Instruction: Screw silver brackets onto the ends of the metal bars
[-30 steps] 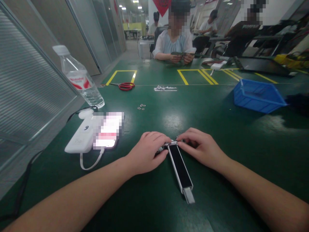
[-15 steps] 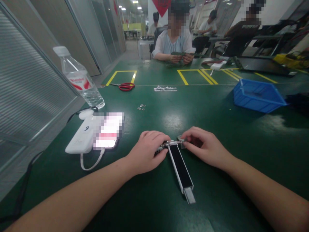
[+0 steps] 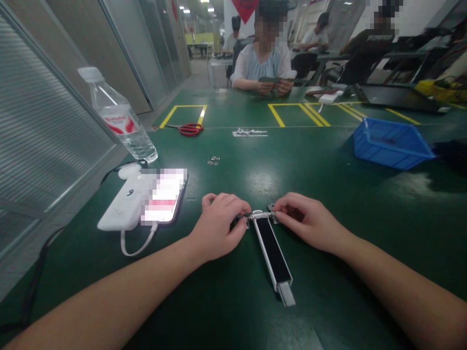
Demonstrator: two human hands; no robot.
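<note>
A narrow black bar with white edges (image 3: 272, 250) lies slantwise on the green table in front of me. A flat grey metal tab (image 3: 286, 294) sticks out of its near end. Across its far end runs a thin silver metal crosspiece (image 3: 261, 215). My left hand (image 3: 222, 226) is closed, thumb and fingers pinching the crosspiece's left end. At the right end, my right hand (image 3: 310, 221) pinches the crosspiece beside a small metal bracket. Fingertips hide part of both ends.
On the left are a water bottle (image 3: 118, 119), a white power bank (image 3: 122, 204) and a phone (image 3: 166, 197) joined by a cable. Farther off lie small metal rings (image 3: 213, 158), red scissors (image 3: 190, 129), thin white pieces (image 3: 250, 132) and a blue bin (image 3: 392, 143). Someone sits opposite.
My left hand has shifted slightly left, and its fingertips show more of the crosspiece's left end. My right hand and the bar have hardly moved.
</note>
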